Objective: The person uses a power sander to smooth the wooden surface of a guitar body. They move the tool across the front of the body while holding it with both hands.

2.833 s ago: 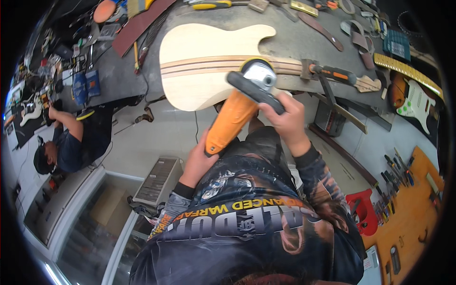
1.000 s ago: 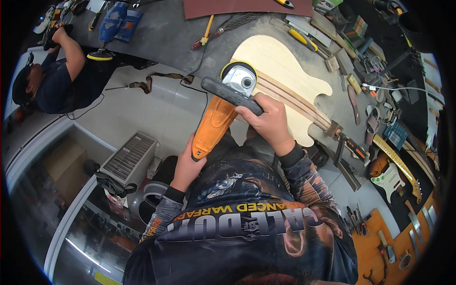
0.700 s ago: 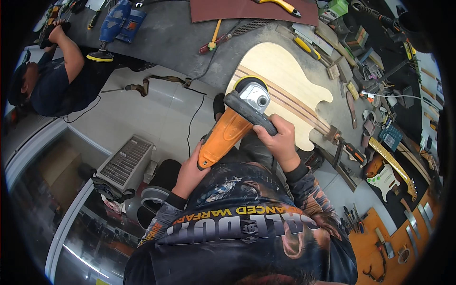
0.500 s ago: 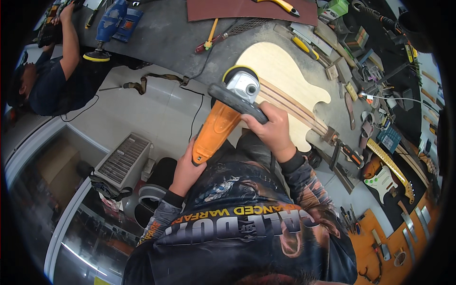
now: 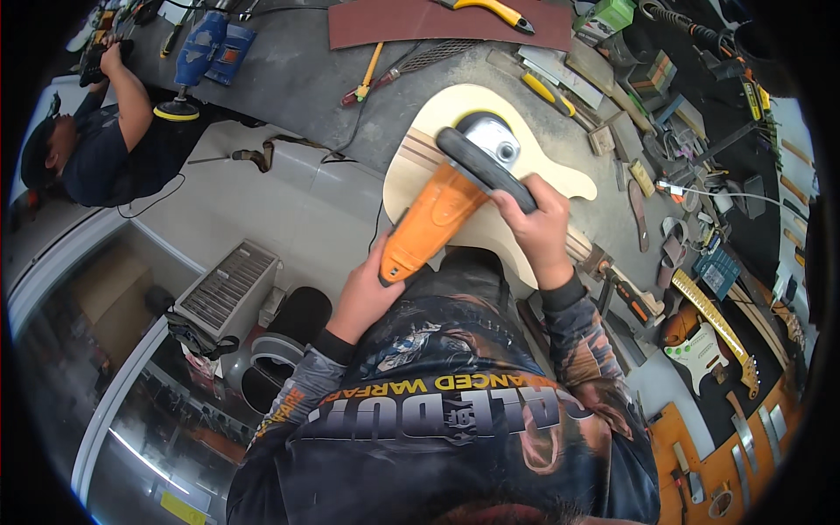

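An orange power sander with a black loop handle lies across the middle of a pale wooden guitar body. Wrapped round the rear end of its orange housing is my left hand. My right hand grips the right end of the loop handle. The sander's round pad shows only as a dark, yellow-edged rim behind the metal head, over the wood. Dark stripes run lengthwise through the guitar body. A clamp with an orange and black handle sits at the body's neck end.
Red-brown sandpaper and a blue sander lie on the grey bench's far side. Wood blocks and tools crowd its right, near a yellow-handled knife. A white-and-sunburst guitar rests lower right. Another person works at far left.
Both hands have moved the sander to the right, from the guitar body's left edge to over its middle. The whole view has shifted slightly.
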### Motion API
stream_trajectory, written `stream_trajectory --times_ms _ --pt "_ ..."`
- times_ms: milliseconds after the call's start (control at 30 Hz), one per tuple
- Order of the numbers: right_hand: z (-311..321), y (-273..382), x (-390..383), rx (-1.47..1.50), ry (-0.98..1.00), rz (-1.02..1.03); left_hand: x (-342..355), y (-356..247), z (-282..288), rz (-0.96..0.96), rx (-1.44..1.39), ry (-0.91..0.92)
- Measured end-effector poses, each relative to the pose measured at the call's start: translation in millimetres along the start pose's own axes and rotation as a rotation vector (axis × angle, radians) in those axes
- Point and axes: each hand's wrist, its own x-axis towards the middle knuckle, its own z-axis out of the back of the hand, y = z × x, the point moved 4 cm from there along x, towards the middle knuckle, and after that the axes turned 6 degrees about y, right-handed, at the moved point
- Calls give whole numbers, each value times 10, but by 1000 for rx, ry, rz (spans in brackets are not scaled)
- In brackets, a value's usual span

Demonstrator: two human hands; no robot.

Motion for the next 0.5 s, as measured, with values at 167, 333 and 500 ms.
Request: stream_trajectory --times_ms 167,333,500 --pt "134 -118 -144 -28 -24 -32 7 -105 -111 -17 66 42" --pt "-77 188 345 5 -24 90 23 40 -4 -43 -20 -139" --pt "-312 257 712 -35 -61 224 105 -31 143 -25 -65 -201"
